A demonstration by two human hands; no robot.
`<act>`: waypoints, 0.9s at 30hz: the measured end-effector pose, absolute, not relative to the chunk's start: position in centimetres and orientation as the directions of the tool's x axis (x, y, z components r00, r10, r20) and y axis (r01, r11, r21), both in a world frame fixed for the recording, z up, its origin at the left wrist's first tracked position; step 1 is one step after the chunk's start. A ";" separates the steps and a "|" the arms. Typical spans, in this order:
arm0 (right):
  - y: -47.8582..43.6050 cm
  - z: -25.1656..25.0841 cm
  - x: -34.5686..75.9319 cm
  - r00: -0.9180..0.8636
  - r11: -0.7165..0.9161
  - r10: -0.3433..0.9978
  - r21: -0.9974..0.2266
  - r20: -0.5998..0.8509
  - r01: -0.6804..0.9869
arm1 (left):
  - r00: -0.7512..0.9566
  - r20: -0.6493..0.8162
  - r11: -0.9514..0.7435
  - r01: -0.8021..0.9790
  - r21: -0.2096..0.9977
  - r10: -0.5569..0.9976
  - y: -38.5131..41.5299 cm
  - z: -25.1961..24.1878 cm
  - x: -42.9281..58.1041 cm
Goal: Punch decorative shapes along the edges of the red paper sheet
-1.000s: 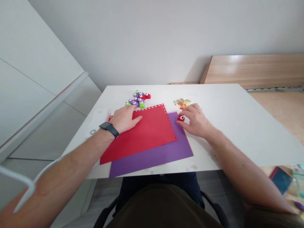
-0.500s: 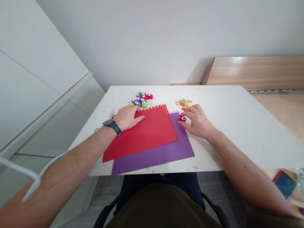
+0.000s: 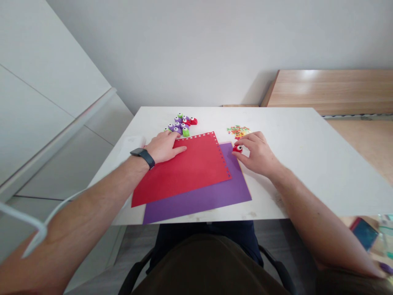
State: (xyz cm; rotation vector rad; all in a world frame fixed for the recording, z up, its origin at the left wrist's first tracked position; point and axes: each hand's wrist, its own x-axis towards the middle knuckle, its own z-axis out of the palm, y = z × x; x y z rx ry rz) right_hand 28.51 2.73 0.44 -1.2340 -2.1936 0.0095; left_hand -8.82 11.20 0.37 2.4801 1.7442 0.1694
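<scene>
The right hand [image 3: 259, 155] has its fingers clamped on a red craft punch [image 3: 237, 149]; the left hand [image 3: 164, 147] lies flat, fingers together, on the red cardstock [image 3: 187, 174]; holes [image 3: 221, 157] run along two edges, the other two unpunched.

Our left hand [image 3: 164, 148] rests flat on a red sheet [image 3: 190, 172] – its top and right edges dotted with punched holes – which lies across a purple sheet [image 3: 215, 196]. Our right hand [image 3: 259, 155] grips a red punch [image 3: 237, 148] just below a pile of paper cutouts [image 3: 238, 131], while more punches [image 3: 181, 125] sit clustered on the white table [image 3: 291, 164] just beyond the red sheet.
</scene>
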 end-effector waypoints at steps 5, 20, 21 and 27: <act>3.1 0.6 28.9 -0.200 0.452 0.801 -0.351 0.564 0.820 | 0.378 0.026 -0.377 0.913 0.156 0.925 11.8 0.1 -9.1; 3.9 1.7 31.5 -0.048 0.249 0.901 -0.424 0.431 0.871 | 0.382 0.035 -0.383 0.912 0.145 0.923 11.7 -0.1 -9.3; 3.8 1.7 31.5 -0.083 0.264 0.909 -0.408 0.409 0.874 | 0.379 0.035 -0.380 0.914 0.143 0.925 11.7 -0.1 -9.2; 3.8 0.8 31.5 -0.180 0.247 0.949 -0.257 0.258 0.934 | 0.388 0.038 -0.389 0.910 0.145 0.921 11.4 0.1 -9.1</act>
